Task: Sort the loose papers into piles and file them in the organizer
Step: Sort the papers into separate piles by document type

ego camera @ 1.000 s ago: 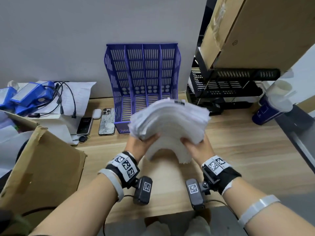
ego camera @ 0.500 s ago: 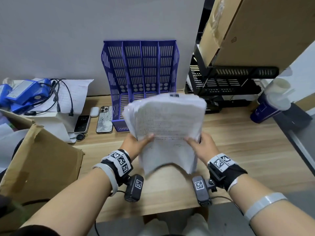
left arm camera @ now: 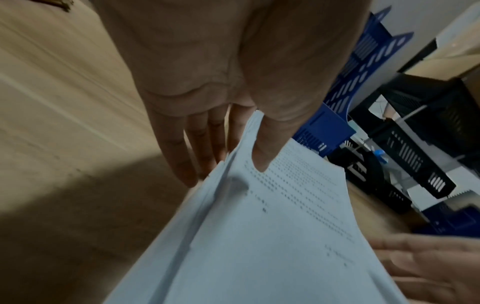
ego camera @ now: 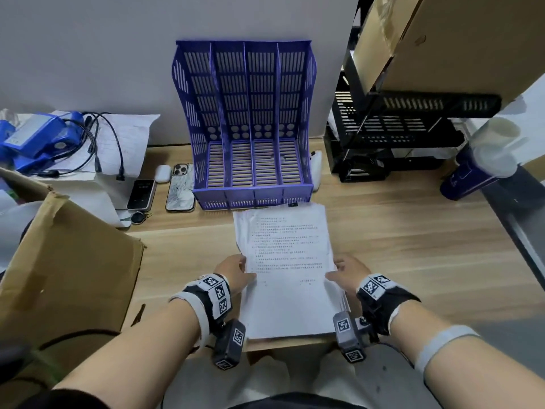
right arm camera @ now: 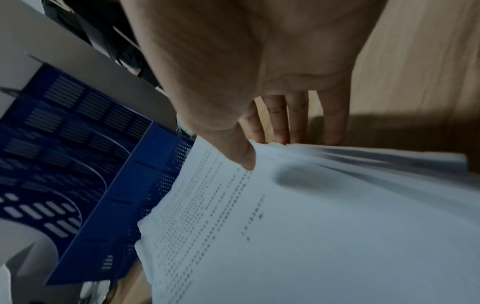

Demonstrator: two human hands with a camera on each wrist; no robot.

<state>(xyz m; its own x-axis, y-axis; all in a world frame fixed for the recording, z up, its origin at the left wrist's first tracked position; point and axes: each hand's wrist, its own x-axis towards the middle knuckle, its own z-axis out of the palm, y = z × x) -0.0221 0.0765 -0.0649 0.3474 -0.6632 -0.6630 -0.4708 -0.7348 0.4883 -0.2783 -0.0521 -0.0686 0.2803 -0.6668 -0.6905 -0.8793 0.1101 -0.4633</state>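
Note:
A thick stack of printed white papers [ego camera: 286,261] lies flat on the wooden table [ego camera: 413,246], just in front of the blue four-slot organizer [ego camera: 253,119], whose slots hold nothing. My left hand [ego camera: 236,271] holds the stack's left edge, thumb on top and fingers underneath. My right hand [ego camera: 343,270] holds the right edge the same way. The left wrist view shows the thumb lying on the papers [left arm camera: 272,236] with the organizer [left arm camera: 363,61] behind. In the right wrist view the thumb presses the papers [right arm camera: 311,236] beside the organizer [right arm camera: 78,144].
A large cardboard box [ego camera: 67,261] stands at the left table edge. Two phones [ego camera: 141,194] [ego camera: 180,187], an earbud case [ego camera: 162,173] and blue devices with cables [ego camera: 35,137] lie left of the organizer. A black tray rack [ego camera: 398,128] and a blue cup [ego camera: 472,172] stand right.
The stack, held up and bent in the air before, has come down flat onto the table in front of the organizer. Both hands moved from its lower edge to its sides.

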